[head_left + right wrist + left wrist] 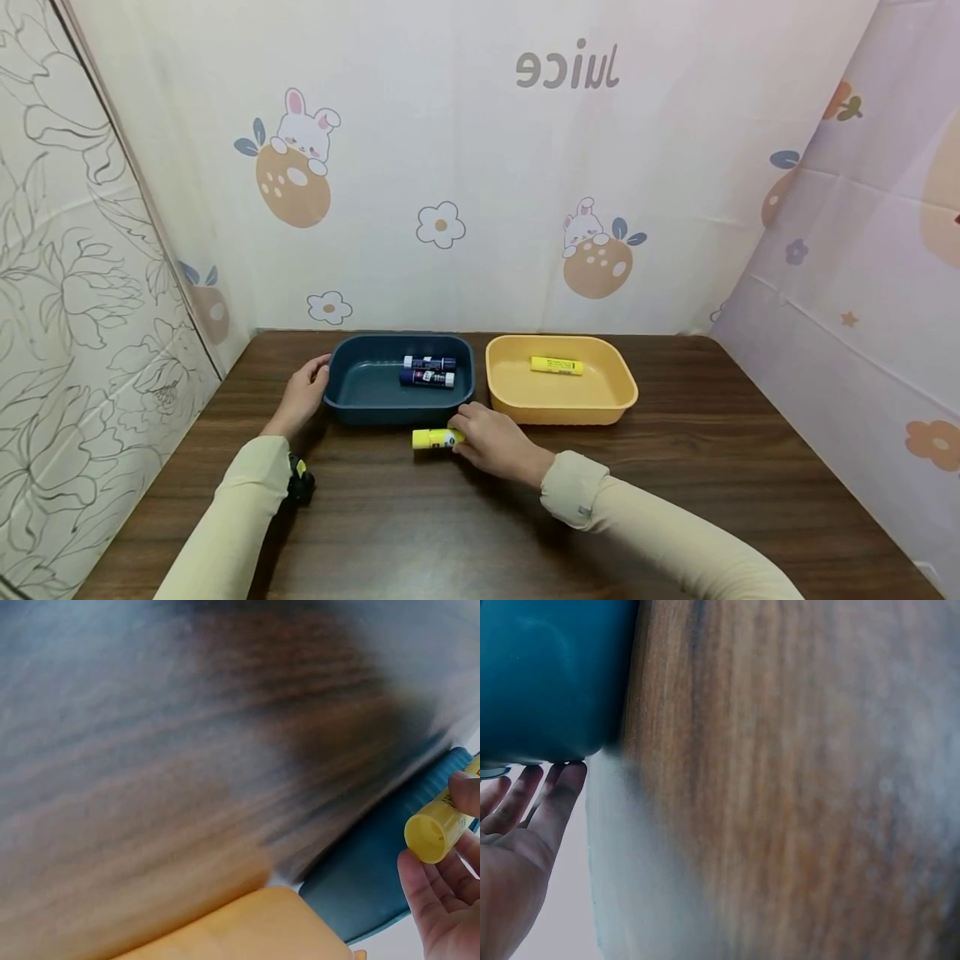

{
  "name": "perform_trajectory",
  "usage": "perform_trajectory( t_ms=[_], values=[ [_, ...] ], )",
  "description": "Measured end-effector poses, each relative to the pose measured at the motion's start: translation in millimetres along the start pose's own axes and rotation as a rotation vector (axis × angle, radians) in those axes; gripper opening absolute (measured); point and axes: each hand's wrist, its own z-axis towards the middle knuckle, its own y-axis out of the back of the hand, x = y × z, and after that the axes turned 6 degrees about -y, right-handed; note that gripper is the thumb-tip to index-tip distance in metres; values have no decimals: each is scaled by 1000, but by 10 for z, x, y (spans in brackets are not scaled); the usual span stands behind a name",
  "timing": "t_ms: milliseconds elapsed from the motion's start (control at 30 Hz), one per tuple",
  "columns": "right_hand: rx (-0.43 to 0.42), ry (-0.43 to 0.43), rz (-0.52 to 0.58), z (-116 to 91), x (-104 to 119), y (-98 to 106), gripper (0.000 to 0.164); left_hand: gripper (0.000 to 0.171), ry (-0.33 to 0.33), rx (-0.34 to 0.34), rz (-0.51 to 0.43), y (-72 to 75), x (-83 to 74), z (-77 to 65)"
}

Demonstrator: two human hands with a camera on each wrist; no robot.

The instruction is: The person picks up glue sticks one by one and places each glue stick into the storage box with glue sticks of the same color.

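A yellow glue stick (431, 439) is pinched between the thumb and fingers of my right hand (491, 442), just in front of the blue bin's near side. The right wrist view shows the round end of this glue stick (427, 838) facing the camera. My left hand (303, 392) touches the left wall of the blue bin (352, 412), its fingertips against the bin in the left wrist view. Inside that bin lie two dark blue glue sticks (427, 379) with white ends. Another yellow glue stick (557, 365) lies in the yellow bin (555, 414).
Both bins stand side by side, a narrow gap between them, near the back of the dark wood table (360, 533). Behind it hangs a printed curtain (465, 167), with more fabric at the left and right. A black device (302, 483) is at the left wrist.
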Motion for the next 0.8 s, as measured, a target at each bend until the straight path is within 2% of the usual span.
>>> perform_trajectory(
  t_ms=[533, 800],
  values=[
    [-94, -14, 0, -53, -124, 306, 31, 49, -9, -2, 24, 4, 19, 12],
    [-96, -56, -16, -137, -248, 498, 30, 49, -20, 0, 6, 5, -12, 13]
  ],
)
